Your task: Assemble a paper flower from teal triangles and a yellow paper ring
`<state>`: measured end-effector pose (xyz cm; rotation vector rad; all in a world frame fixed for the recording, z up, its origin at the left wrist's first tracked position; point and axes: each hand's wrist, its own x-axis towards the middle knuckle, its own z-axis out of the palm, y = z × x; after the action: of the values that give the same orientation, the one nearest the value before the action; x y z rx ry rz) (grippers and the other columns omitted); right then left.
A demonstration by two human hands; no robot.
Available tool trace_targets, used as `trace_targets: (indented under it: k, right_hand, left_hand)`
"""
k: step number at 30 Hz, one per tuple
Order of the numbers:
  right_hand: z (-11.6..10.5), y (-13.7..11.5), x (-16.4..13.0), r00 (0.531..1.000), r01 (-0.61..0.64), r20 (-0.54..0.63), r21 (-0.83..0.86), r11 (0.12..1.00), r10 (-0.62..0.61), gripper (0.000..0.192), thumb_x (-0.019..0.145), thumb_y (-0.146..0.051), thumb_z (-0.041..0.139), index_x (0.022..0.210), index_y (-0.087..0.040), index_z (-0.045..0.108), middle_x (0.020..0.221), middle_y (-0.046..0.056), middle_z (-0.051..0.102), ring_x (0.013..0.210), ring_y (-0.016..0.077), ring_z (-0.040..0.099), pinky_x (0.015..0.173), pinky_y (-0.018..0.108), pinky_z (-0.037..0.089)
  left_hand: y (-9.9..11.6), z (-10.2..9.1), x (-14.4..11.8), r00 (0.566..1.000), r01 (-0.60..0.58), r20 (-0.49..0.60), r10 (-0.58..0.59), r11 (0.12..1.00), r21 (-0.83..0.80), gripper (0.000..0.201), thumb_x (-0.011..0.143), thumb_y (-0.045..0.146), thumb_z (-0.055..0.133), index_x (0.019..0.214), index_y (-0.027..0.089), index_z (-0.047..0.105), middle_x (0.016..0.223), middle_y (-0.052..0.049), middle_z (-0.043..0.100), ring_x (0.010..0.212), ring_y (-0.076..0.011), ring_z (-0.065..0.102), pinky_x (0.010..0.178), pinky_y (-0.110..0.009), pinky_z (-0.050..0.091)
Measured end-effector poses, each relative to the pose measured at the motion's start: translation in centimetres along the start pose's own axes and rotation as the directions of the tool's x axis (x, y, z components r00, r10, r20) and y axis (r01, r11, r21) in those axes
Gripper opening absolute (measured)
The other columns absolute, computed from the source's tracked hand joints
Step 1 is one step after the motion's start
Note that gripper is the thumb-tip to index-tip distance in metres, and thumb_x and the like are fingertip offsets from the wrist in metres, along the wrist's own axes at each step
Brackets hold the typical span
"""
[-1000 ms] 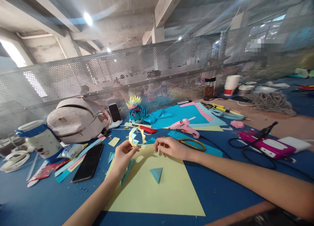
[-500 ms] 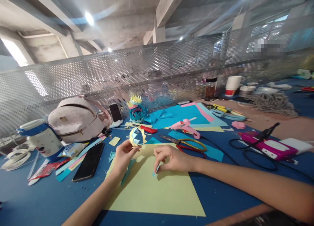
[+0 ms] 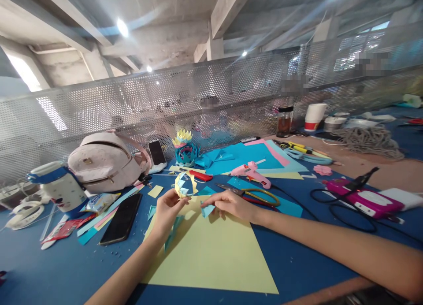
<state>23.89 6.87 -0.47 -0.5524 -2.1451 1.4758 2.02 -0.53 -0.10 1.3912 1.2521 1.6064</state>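
Note:
My left hand (image 3: 169, 208) pinches a small ring of folded paper points (image 3: 181, 189), yellow and pale blue, held up over the far left part of a yellow paper sheet (image 3: 214, 256). To its right, my right hand (image 3: 233, 206) is closed on a small light-blue folded paper piece (image 3: 206, 211) just above the sheet, its index finger stretched along the top. More blue folded pieces (image 3: 173, 234) lie beside my left wrist, partly covered by it. Scissors (image 3: 251, 195) with yellow handles rest beyond my right hand.
Behind the hands stand a blue-and-yellow paper crown-like model (image 3: 186, 150) and a pink glue gun (image 3: 251, 172), near a red cutter (image 3: 201, 176). On the left are a black phone (image 3: 121, 219), a tumbler (image 3: 61, 190) and a backpack (image 3: 102, 161). A magenta device (image 3: 365, 197) with cables lies right.
My right hand has turned and moved slightly up and away over the sheet, showing more of the blue piece. My left hand keeps holding the paper ring almost in place.

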Motion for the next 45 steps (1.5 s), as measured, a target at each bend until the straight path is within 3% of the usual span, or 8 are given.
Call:
trace_targets:
  k: [6,13,18,24,33,37,40,45]
  right_hand:
    - [0.1,0.12,0.24,0.988,-0.063,-0.138,0.066,0.996,0.072,0.033,0.073,-0.043,0.074,0.084,-0.012,0.071,0.079,0.007,0.071,0.065,0.0153,0.066,0.055,0.023,0.049]
    - [0.25,-0.56,0.09,0.989,0.0,-0.146,0.161,0.987,0.024,0.04,0.075,-0.042,0.073,0.095,-0.022,0.044,0.086,-0.003,0.059,0.058,0.0134,0.07,0.045,0.018,0.046]
    - [0.26,-0.74,0.0,0.997,0.007,-0.079,0.132,0.991,0.004,0.028,0.081,-0.041,0.066,0.088,-0.016,0.055,0.092,0.004,0.065,0.06,0.0112,0.068,0.052,0.02,0.048]
    - [0.22,0.05,0.21,0.996,-0.036,-0.083,0.107,0.994,0.045,0.029,0.082,-0.039,0.063,0.084,-0.012,0.07,0.081,0.007,0.069,0.067,0.0148,0.069,0.059,0.023,0.052]
    - [0.17,-0.51,0.1,0.981,-0.074,-0.17,0.098,0.992,0.09,0.036,0.072,-0.046,0.075,0.08,-0.013,0.065,0.084,0.009,0.072,0.063,0.0158,0.069,0.046,0.02,0.042]
    - [-0.03,-0.62,0.14,0.973,-0.015,-0.221,0.208,0.978,0.062,0.043,0.068,-0.043,0.08,0.09,-0.018,0.053,0.078,0.004,0.073,0.068,0.0181,0.07,0.058,0.026,0.051]
    - [-0.33,-0.6,0.14,0.971,-0.013,-0.232,0.202,0.979,0.061,0.05,0.067,-0.04,0.081,0.104,-0.018,0.054,0.076,0.002,0.073,0.07,0.0185,0.07,0.064,0.028,0.052]
    - [-0.58,-0.59,0.1,0.974,-0.076,-0.203,0.139,0.987,0.104,0.038,0.063,-0.046,0.081,0.078,-0.014,0.068,0.082,0.007,0.073,0.08,0.0205,0.068,0.071,0.029,0.052]
  left_hand:
    - [0.09,0.05,-0.06,1.0,-0.005,-0.002,0.005,1.0,0.014,0.021,0.069,0.032,0.076,0.08,0.015,0.07,0.078,-0.006,0.074,0.07,-0.0183,0.066,0.069,-0.029,0.053]
    - [0.53,0.12,-0.09,1.0,0.002,-0.008,-0.002,1.0,0.002,0.023,0.067,0.033,0.078,0.079,0.015,0.071,0.075,-0.005,0.073,0.066,-0.0174,0.065,0.066,-0.029,0.054]
    - [0.42,0.2,-0.07,1.0,-0.002,-0.002,0.002,1.0,-0.009,0.024,0.067,0.033,0.078,0.08,0.015,0.071,0.075,-0.005,0.074,0.066,-0.0171,0.065,0.067,-0.029,0.054]
    - [0.11,0.16,-0.02,1.0,0.002,0.005,-0.002,1.0,-0.011,0.022,0.068,0.032,0.078,0.081,0.015,0.071,0.077,-0.005,0.074,0.069,-0.0176,0.065,0.068,-0.028,0.053]
    - [0.26,0.12,-0.08,1.0,-0.004,0.011,0.004,1.0,0.01,0.023,0.069,0.034,0.077,0.081,0.015,0.071,0.077,-0.005,0.074,0.068,-0.0181,0.065,0.068,-0.029,0.053]
    - [0.45,0.21,-0.12,1.0,0.0,0.016,0.0,1.0,0.001,0.024,0.068,0.035,0.078,0.08,0.015,0.071,0.075,-0.005,0.073,0.067,-0.0175,0.065,0.067,-0.029,0.053]
    - [0.39,0.27,-0.12,1.0,0.0,0.021,0.0,1.0,-0.001,0.024,0.068,0.034,0.078,0.08,0.015,0.07,0.076,-0.005,0.073,0.067,-0.0175,0.065,0.067,-0.029,0.053]
    - [0.11,0.25,-0.12,0.999,-0.01,0.038,0.01,1.0,0.006,0.023,0.069,0.034,0.078,0.08,0.015,0.07,0.074,-0.005,0.073,0.069,-0.0183,0.066,0.067,-0.028,0.053]
